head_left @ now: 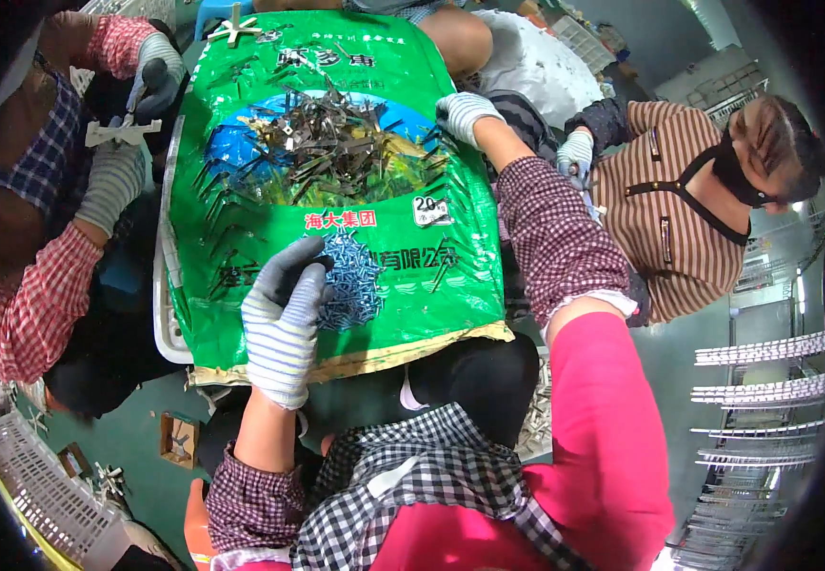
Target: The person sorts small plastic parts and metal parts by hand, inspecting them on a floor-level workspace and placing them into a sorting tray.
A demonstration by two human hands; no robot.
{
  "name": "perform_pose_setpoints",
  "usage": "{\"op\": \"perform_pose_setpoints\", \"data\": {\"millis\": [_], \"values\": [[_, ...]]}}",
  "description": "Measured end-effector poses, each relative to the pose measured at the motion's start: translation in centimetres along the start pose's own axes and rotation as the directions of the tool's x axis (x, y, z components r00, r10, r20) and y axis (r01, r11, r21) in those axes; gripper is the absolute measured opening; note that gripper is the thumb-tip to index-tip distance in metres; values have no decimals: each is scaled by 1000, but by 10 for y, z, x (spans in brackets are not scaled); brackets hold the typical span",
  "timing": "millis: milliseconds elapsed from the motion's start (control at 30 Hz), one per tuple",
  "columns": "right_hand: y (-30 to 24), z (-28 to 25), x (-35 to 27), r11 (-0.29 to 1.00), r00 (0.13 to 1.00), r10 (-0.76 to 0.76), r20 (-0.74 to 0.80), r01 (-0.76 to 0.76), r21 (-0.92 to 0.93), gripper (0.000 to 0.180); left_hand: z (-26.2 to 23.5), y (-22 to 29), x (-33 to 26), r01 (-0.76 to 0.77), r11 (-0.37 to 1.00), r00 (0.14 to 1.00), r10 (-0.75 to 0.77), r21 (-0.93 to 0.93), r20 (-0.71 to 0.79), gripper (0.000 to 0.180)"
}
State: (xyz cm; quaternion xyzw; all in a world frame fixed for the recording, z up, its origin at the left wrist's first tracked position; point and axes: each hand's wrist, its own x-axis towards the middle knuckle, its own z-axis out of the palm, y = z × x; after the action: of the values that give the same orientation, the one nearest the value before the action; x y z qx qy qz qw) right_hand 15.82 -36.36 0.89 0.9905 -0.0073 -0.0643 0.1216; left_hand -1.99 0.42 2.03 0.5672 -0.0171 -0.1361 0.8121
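Note:
A green plastic sack (241, 314) lies spread as a work surface. On it sits a heap of thin dark metal strips (336, 143) and, nearer me, a small pile of short screws (350, 276). My left hand (284, 305), in a striped glove with dark fingertips, rests on the sack with its fingertips at the left edge of the screw pile. My right hand (465, 114), in the same kind of glove, reaches far forward to the right edge of the strip heap. Whether either hand pinches a piece is hidden.
A person on the left (112, 171) in grey gloves holds a white cross-shaped part (122, 133). A person on the right (679, 209) in a striped shirt works with gloved hands. White crates (41, 490) lie lower left, metal racks (765, 390) at right.

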Motion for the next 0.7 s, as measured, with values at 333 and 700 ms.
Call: {"op": "perform_pose_setpoints", "data": {"millis": [333, 700], "values": [[-61, -37, -23, 987, 999, -33, -8, 34, 158, 28, 0, 0, -1, 28, 1000, 999, -28, 14, 29, 27], [-87, -60, -63, 986, 903, 163, -396, -143, 81, 19, -11, -19, 6, -132, 987, 991, 133, 87, -5, 25]]}}
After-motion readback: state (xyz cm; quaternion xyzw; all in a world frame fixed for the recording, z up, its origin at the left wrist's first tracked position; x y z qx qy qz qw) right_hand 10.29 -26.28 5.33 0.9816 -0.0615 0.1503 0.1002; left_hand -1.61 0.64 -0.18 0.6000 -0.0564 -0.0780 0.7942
